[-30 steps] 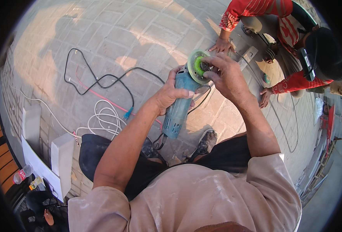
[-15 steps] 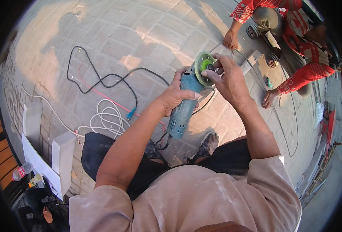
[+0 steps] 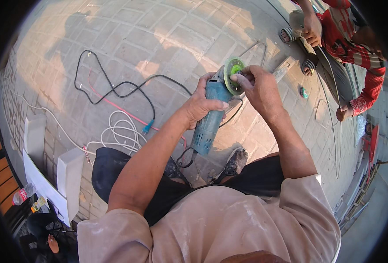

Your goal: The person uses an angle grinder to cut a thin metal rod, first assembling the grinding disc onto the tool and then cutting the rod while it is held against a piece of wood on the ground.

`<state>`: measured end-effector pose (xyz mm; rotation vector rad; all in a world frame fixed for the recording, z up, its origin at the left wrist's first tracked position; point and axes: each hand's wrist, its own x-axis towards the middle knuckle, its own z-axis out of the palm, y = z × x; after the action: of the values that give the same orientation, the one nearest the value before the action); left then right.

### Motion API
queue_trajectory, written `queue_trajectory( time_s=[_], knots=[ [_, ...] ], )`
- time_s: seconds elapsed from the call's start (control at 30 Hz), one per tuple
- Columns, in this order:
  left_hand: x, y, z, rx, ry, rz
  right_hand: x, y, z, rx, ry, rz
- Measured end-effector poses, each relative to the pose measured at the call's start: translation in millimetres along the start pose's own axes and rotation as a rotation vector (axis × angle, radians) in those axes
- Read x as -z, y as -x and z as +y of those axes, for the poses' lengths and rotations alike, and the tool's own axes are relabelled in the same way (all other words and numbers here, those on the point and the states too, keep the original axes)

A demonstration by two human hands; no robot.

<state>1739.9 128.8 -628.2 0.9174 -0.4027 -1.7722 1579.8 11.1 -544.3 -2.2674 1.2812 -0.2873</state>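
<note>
My left hand (image 3: 204,98) is wrapped round the blue-green body of an angle grinder (image 3: 208,127), which I hold tilted in front of my knees. Its green cutting disc (image 3: 232,85) faces right. With bent fingers, my right hand (image 3: 259,87) pinches at the disc's centre, on the nut; the fingers partly hide it. A black power cord (image 3: 186,160) leaves the grinder's lower end. On the paving to the left the black cord loops and ends in a blue plug (image 3: 148,127).
A coiled white cable (image 3: 123,131) lies left of my feet, beside a pink line (image 3: 119,110). At the upper right a person in a red patterned top (image 3: 369,87) handles a thin cable (image 3: 330,65). Bottles (image 3: 25,193) stand at the lower left.
My right fingers have shifted slightly around the disc's centre. The person at the right has lifted their hands off the ground and raised the thin cable.
</note>
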Motion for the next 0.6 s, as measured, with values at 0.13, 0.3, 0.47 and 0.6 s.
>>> queue_trajectory(
  time_s=[0.13,0.3,0.47,0.6],
  knots=[
    [-7,-1,0,-0.029,-0.05,0.028,1,4,8,0.08,-0.16,0.051],
    [-5,-4,-4,-0.127,-0.12,0.061,3,-1,0,-0.118,0.085,-0.063],
    [-14,-3,0,-0.2,-0.217,0.119,-6,6,20,0.018,-0.226,0.061],
    [-15,1,4,-0.229,-0.29,0.139,-10,3,26,-0.202,-0.415,-0.003]
  ],
)
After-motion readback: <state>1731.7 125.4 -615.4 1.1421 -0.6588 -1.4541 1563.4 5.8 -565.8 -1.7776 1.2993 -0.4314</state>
